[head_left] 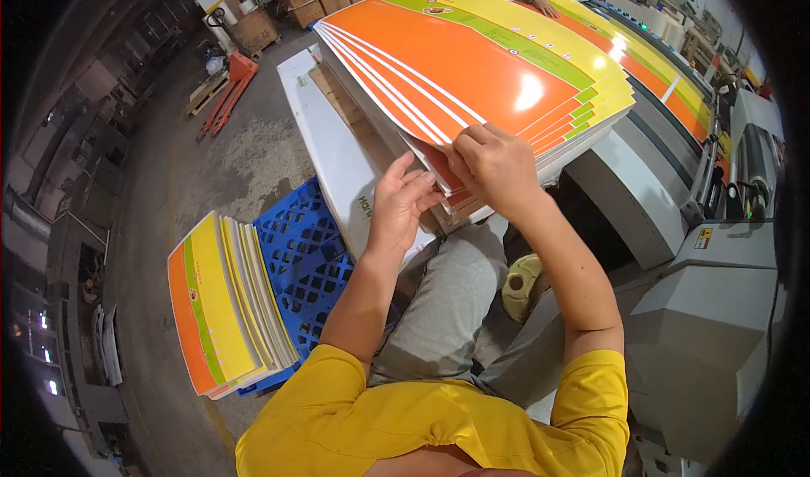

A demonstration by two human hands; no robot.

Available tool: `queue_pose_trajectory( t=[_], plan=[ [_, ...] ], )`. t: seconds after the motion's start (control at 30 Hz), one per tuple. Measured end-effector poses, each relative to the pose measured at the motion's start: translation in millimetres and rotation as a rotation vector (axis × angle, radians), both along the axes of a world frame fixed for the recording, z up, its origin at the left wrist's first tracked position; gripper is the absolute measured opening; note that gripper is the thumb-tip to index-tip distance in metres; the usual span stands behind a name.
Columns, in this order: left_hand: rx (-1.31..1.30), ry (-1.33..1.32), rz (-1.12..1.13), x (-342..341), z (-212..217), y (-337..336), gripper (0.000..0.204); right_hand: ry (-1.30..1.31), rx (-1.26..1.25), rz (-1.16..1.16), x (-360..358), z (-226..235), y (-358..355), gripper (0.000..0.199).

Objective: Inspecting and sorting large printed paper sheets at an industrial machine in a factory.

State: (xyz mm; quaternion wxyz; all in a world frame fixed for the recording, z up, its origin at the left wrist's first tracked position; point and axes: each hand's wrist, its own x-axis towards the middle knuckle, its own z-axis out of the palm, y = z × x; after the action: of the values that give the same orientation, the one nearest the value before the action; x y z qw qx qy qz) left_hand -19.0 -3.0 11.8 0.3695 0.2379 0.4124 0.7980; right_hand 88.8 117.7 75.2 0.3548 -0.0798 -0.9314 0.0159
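A fanned stack of glossy printed sheets (pixel 472 51), orange with green and yellow bands, lies in front of me with its edges stepped. At the near left corner my right hand (pixel 494 163) is closed, its fingers and thumb pinching the edge of the upper printed sheets, which lift slightly there. My left hand (pixel 401 203) is just left of that corner, palm turned toward the stack. Its fingers are bent and apart beside the sheet edges, with nothing visibly gripped. Whether its fingertips touch the lower sheets is unclear.
A second sheet stack (pixel 224 300) sits at the left on a blue plastic pallet (pixel 304 237). A white board (pixel 329 144) lies beside the main stack. Grey machinery (pixel 709 308) stands right. Another person's hand (pixel 547 6) rests at the far edge. A red pallet truck (pixel 240 76) stands far left.
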Motion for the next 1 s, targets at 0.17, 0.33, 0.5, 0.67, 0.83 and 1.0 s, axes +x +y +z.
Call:
queue_pose_trajectory(
  t=[0.17, 0.33, 0.5, 0.67, 0.83, 1.0],
  plan=[
    [-0.065, 0.04, 0.124, 12, 10, 2, 0.048, -0.063, 0.013, 0.184, 15, 9, 11, 0.028],
    [-0.08, 0.141, 0.119, 11, 4, 3, 0.021, 0.076, -0.311, 0.221, -1, -13, 13, 0.024],
    [-0.026, 0.078, 0.027, 17, 9, -3, 0.013, 0.44, -1.565, 0.381, -2, 0, 17, 0.035],
    [-0.138, 0.158, 0.082, 20, 5, -3, 0.01, 0.457, -0.752, 0.17, -8, -13, 8, 0.023],
    [-0.141, 0.186, 0.071, 16, 3, -2, 0.01, 0.157, -0.416, 0.229, -2, -17, 5, 0.019],
    [-0.133, 0.193, 0.085, 19, 3, 1, 0.011, 0.064, -0.481, 0.171, 1, -17, 9, 0.018]
  ],
)
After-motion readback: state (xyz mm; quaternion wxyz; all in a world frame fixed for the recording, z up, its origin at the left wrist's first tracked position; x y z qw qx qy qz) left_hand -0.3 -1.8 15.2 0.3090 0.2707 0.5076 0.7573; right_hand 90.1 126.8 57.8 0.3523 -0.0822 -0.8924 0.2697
